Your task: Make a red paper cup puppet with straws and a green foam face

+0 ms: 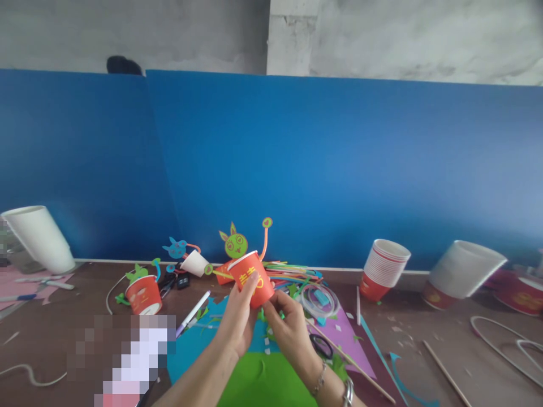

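Observation:
A red paper cup (267,285) with yellow print is tilted above the table, my left hand (245,308) wrapped round its side. A green paper rabbit face (236,245) stands up from its rim, and bendy arms with round green paper discs stick out on both sides; the right arm (266,240) is orange. My right hand (288,319) is closed at the cup's lower edge, fingers pinched together; whether anything small is between them is hidden. Beneath my hands lie green paper (263,381) and blue paper (190,350).
Stacked red and white cups (384,268) stand at right. A decorated red cup (144,294) and a white cup with a blue paper face (175,249) sit at left. Scissors (321,346), a wooden stick (352,362), clear tape rolls (318,299) and paper scraps lie around. A blue partition (339,169) rises behind.

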`<state>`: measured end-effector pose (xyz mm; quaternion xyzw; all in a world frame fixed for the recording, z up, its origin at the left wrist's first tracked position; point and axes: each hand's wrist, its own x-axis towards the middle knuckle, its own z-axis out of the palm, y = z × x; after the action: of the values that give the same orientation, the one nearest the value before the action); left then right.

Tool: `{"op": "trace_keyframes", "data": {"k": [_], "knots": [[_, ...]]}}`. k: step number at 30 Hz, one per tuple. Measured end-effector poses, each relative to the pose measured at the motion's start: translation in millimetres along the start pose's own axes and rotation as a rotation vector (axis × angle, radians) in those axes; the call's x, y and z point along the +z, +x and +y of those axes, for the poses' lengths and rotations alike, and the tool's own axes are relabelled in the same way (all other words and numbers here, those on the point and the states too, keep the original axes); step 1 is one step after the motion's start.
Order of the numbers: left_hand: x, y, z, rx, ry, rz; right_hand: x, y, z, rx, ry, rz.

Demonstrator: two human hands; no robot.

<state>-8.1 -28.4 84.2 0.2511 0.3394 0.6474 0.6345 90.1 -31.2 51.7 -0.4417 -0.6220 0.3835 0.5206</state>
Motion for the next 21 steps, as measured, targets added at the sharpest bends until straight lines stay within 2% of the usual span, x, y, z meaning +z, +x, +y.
{"op": "trace_keyframes", "data": {"k": [9, 13, 18, 21], "knots": [[0.9, -2, 0, -0.002, -0.008, -0.018, 0, 2, 1, 0.006, -0.011, 0.011], [-2.8, 6, 2, 0.065, 0.029, 0.002, -2, 3, 2, 0.024, -0.024, -0.033], [-28.9, 38, 12, 0.289, 0.269, 0.159, -7, 5, 0, 0.036, -0.069, -0.032], [-55.1, 62, 19, 0.370, 0.379, 0.400, -13, 7, -1, 0.029, -0.053, -0.026]]}}
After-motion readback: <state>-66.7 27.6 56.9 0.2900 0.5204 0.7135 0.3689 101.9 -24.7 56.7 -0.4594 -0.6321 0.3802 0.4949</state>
